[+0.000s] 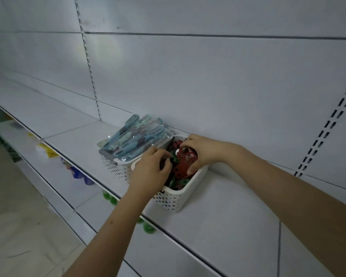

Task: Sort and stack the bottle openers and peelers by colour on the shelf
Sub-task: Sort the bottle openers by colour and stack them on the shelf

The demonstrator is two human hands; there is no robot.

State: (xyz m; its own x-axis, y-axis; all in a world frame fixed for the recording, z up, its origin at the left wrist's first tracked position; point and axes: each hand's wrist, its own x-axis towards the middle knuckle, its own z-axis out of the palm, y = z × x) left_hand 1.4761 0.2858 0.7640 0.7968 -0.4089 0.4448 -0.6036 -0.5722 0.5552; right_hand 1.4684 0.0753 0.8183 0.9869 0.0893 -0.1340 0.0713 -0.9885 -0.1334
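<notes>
Fingers of right hand [198, 151] curled round red bottle openers [186, 156]; fingers of left hand [151, 170] pinching green opener [175, 159]. Both inside near white basket [180, 196] on shelf [218, 216], reds and greens mixed. Blue peelers [134, 136] heaped in far basket [118, 166]. Sorting judged early, stacking not begun

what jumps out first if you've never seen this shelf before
Two bare hands dig into a white basket of red and green openers near the middle of the shelf. The right hand pinches a stack of red ones; the left hand fingers the green and dark ones. Just behind and to the left, a second basket is heaped with bagged blue peelers.
</notes>
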